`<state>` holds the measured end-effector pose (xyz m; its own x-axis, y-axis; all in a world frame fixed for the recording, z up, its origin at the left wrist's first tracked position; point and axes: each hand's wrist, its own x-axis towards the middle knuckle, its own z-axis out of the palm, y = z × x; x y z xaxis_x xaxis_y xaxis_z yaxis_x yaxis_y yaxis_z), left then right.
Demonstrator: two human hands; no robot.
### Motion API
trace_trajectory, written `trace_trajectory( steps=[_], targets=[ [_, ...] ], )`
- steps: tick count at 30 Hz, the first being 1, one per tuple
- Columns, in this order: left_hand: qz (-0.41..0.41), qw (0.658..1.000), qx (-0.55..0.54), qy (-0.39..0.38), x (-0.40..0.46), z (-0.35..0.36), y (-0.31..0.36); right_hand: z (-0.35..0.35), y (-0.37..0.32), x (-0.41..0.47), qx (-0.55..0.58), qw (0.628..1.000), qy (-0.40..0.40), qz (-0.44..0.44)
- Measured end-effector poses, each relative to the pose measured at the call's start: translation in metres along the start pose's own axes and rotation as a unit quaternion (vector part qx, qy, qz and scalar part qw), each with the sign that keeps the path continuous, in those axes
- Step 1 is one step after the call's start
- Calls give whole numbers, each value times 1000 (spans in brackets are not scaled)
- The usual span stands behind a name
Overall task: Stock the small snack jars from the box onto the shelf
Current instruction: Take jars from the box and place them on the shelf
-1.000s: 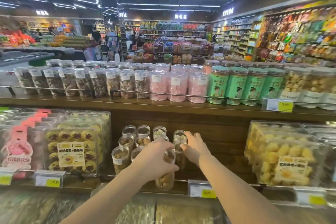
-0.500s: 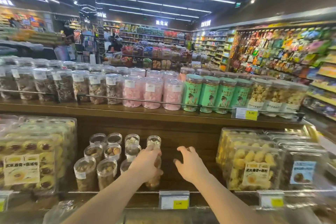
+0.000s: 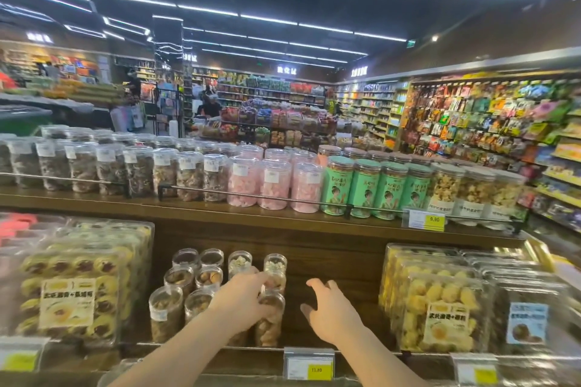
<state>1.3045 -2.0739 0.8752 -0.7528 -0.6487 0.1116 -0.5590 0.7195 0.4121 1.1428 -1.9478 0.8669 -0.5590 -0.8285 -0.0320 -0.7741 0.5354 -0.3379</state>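
Several small clear snack jars (image 3: 163, 311) stand in rows on the lower wooden shelf (image 3: 339, 333), between bigger plastic boxes. My left hand (image 3: 242, 305) is closed around the front right small jar (image 3: 270, 317), which stands on the shelf at the end of the front row. Right of that jar my right hand (image 3: 330, 314) hovers over the bare shelf, fingers spread, holding nothing. The box is out of view.
Clear boxes of pastries (image 3: 72, 295) fill the lower shelf's left, yellow pastry boxes (image 3: 440, 308) its right. A metal rail with price tags (image 3: 308, 366) runs along its front edge. The upper shelf (image 3: 220, 214) carries tall jars of snacks.
My right hand has let go of the back jar and pulled away to the right, now open. My left hand stays on the front jar. The camera has shifted right and back.
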Motion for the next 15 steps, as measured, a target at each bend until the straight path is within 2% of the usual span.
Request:
trace_trajectory(
  steps=[4, 8, 15],
  targets=[
    [4, 999, -11, 34, -41, -35, -12, -1, -27, -15, -17, 999, 5, -40],
    [-29, 998, 10, 62, -89, -63, -34, 4, -65, -29, -43, 995, -15, -91],
    [-162, 982, 22, 92, -202, -97, -86, 34, -153, -54, -82, 976, -64, -192]
  ],
)
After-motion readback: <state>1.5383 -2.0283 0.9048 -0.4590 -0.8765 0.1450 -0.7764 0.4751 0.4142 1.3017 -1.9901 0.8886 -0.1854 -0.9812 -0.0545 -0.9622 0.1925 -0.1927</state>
